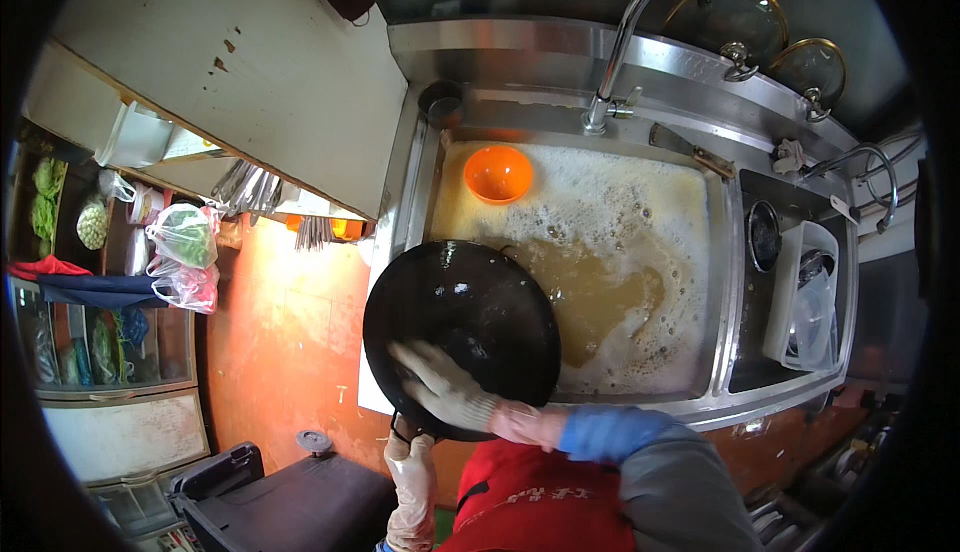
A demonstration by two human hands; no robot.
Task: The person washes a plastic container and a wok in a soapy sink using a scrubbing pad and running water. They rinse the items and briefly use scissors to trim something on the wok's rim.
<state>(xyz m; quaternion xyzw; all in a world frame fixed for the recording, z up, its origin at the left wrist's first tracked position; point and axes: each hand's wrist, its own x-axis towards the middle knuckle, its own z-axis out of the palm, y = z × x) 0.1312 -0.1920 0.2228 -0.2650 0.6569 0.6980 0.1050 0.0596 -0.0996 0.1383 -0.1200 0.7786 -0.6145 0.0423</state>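
A wet black wok (480,304) is held tilted over the left front corner of the sink (716,312), which is full of cloudy, foamy water. My left hand (411,451), in a whitish glove, grips the wok's loop handle at its near edge. Inside the wok, my gloved right hand (442,387) lies against the lower left part of the inner wall, fingers somewhat apart and blurred. Whether anything is under its palm is hidden. An orange bowl (499,174) floats in the water near the back left corner.
A chrome faucet (611,64) arches behind the sink. On the back ledge lies a cleaver (690,150). The right basin holds a white plastic tub (776,327) and a round black pan (763,237). At lower left stands a dark lidded bin (292,499); glass lids (731,19) hang behind.
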